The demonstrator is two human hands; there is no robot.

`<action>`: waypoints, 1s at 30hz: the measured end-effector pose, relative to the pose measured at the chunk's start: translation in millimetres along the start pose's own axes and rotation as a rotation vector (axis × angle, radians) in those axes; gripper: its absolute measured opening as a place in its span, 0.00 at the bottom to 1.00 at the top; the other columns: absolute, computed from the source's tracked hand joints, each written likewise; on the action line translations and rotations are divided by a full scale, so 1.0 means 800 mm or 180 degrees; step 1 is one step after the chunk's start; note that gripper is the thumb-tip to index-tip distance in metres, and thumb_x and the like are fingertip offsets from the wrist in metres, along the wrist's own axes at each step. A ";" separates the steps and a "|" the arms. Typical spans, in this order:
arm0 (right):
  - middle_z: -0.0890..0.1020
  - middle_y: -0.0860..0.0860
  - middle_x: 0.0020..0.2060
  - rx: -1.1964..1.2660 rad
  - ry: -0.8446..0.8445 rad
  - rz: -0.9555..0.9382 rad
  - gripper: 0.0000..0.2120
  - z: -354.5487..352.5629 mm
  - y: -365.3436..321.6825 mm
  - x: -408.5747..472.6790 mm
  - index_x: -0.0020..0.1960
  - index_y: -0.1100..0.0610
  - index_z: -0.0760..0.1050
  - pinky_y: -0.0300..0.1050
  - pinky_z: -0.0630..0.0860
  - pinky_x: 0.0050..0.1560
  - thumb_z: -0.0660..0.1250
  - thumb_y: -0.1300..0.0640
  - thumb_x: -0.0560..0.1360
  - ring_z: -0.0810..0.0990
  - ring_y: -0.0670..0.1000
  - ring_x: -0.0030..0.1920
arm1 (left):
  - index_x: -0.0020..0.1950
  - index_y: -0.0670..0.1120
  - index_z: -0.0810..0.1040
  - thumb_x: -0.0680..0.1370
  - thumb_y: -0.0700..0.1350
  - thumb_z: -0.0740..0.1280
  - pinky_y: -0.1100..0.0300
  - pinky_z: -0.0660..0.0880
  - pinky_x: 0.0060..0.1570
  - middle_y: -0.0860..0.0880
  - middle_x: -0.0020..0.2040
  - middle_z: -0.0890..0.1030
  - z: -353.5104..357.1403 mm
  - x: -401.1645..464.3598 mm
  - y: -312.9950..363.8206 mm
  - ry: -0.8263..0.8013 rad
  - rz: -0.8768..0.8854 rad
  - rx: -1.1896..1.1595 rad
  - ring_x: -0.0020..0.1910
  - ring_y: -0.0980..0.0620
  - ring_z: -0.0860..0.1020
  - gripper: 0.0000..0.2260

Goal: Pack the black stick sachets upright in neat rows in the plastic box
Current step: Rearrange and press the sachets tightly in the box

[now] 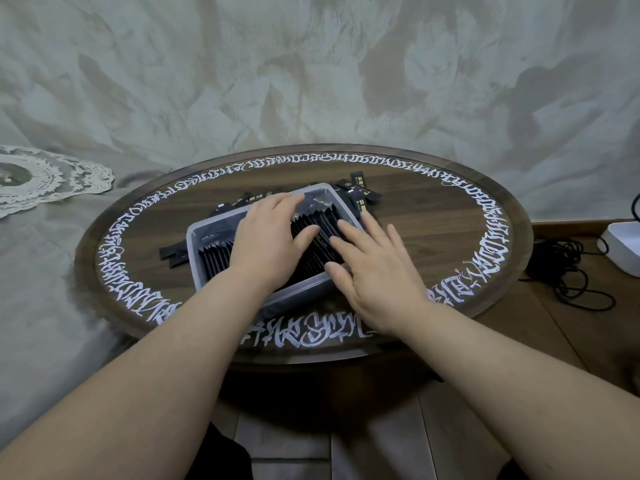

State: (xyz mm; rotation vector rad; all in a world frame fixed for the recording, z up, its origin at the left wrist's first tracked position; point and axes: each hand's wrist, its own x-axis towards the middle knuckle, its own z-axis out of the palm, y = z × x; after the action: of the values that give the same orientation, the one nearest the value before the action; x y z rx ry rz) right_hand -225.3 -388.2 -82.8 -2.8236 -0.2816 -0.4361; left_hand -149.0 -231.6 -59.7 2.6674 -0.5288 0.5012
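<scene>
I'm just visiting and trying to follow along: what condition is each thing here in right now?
Plastic box: lidless, on the table, mostly filled.
Packed sachets: upright in tight rows inside the box.
Loose sachets: lying flat on the table behind the box, more at its left.
Left hand: open, flat on the packed rows.
Right hand: open, fingers spread over the rows.
Black cable: tangled on the floor at right.

I'm looking through one head-worn wide-angle camera, facing forward and steeply down over the round table (433, 237). It's close: both forearms fill the lower frame, wall bending across the top. No second view.
</scene>
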 end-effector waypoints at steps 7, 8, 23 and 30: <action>0.64 0.50 0.73 0.0078 -0.0363 0.0034 0.30 -0.009 -0.020 0.015 0.74 0.56 0.60 0.50 0.43 0.75 0.44 0.39 0.79 0.52 0.52 0.76 | 0.72 0.52 0.67 0.77 0.59 0.63 0.46 0.61 0.67 0.50 0.71 0.69 -0.020 0.021 -0.025 -0.0196 -0.0195 0.0598 0.71 0.47 0.63 0.25; 0.64 0.50 0.73 0.0075 -0.0428 0.0055 0.28 -0.010 -0.022 0.018 0.75 0.56 0.59 0.50 0.43 0.75 0.46 0.41 0.81 0.51 0.52 0.76 | 0.73 0.52 0.65 0.78 0.58 0.62 0.45 0.62 0.67 0.49 0.71 0.69 -0.022 0.028 -0.031 -0.0399 -0.0314 0.0680 0.71 0.46 0.64 0.26; 0.57 0.55 0.76 -0.1047 -0.0912 0.0220 0.36 -0.051 -0.001 0.057 0.76 0.59 0.52 0.56 0.43 0.75 0.46 0.35 0.78 0.52 0.54 0.76 | 0.48 0.44 0.73 0.79 0.45 0.59 0.55 0.68 0.43 0.44 0.47 0.80 -0.041 0.030 -0.017 -0.0964 -0.0800 -0.0292 0.49 0.42 0.77 0.06; 0.50 0.56 0.77 -0.1082 -0.1183 0.0213 0.37 -0.048 0.013 0.056 0.77 0.60 0.46 0.53 0.42 0.76 0.46 0.36 0.79 0.47 0.54 0.77 | 0.38 0.45 0.72 0.76 0.45 0.64 0.56 0.69 0.40 0.48 0.37 0.78 -0.029 0.009 -0.005 -0.1249 -0.1205 -0.0929 0.42 0.47 0.75 0.07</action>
State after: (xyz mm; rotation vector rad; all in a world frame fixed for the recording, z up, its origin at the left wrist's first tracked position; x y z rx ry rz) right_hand -191.6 -402.3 -36.0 -3.2271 -0.1984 0.0701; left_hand -147.0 -220.7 -37.9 2.4951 -0.1694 -0.1985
